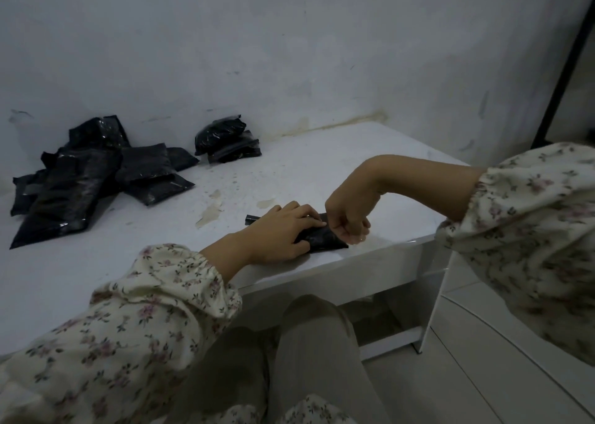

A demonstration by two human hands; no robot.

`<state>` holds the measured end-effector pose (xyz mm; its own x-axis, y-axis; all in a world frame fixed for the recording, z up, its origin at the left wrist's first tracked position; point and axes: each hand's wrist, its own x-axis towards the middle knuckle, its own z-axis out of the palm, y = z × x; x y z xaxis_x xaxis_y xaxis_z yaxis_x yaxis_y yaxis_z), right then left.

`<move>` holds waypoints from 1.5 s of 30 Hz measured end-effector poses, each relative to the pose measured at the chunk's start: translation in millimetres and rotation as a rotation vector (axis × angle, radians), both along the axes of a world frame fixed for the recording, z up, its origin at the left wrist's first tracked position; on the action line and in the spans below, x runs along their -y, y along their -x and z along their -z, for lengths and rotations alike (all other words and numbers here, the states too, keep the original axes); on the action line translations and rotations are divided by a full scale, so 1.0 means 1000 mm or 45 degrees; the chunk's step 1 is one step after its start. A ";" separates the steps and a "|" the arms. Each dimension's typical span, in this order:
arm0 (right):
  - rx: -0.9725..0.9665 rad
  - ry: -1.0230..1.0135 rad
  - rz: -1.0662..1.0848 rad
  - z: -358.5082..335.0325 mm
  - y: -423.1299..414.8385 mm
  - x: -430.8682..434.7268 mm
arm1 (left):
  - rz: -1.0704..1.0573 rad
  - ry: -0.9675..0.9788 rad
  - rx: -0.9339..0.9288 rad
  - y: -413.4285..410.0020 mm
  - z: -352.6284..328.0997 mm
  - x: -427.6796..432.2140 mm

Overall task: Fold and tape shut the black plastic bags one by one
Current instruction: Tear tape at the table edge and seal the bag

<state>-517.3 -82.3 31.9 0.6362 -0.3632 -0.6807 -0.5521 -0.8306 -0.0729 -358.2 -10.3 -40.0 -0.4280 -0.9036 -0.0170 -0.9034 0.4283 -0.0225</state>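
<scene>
A small folded black plastic bag [325, 240] lies near the front right edge of the white table [161, 262]. My left hand [280, 233] lies flat on top of it, fingers straight, pressing it down. My right hand [347, 220] hovers at the bag's right end with its wrist bent and fingers curled; something small and clear, perhaps tape, glints at its fingertips, but I cannot make it out. Most of the bag is hidden under the hands.
A loose heap of black bags [87, 179] lies at the far left against the wall. A small stack of two folded bags [227, 140] sits at the back middle. The table's front edge and a white cabinet [483, 327] are to the right.
</scene>
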 end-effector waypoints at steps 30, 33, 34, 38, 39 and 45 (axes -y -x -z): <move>0.889 -0.970 0.271 -0.011 -0.004 0.013 | -0.224 -0.371 -0.623 -0.011 -0.004 -0.021; 1.035 -1.084 0.428 0.007 -0.014 0.010 | -0.209 -0.243 -0.629 -0.024 0.002 -0.025; 1.081 -1.109 0.490 0.012 -0.020 0.009 | -0.220 -0.217 -0.650 -0.029 0.002 -0.027; 1.229 -1.189 0.765 0.028 -0.047 0.007 | -0.259 -0.123 -0.689 -0.058 0.003 -0.035; 1.254 -1.224 0.824 0.031 -0.054 0.007 | -0.261 -0.108 -0.707 -0.067 0.004 -0.037; 1.314 -1.452 1.002 0.040 -0.086 0.007 | -0.392 -0.185 -1.169 -0.103 0.003 -0.049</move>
<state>-431.4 -89.5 -8.3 0.8614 -0.4401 -0.2537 -0.1183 0.3121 -0.9427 -255.0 38.9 -42.7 -0.0767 -0.9934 0.0848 -0.6158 0.1141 0.7796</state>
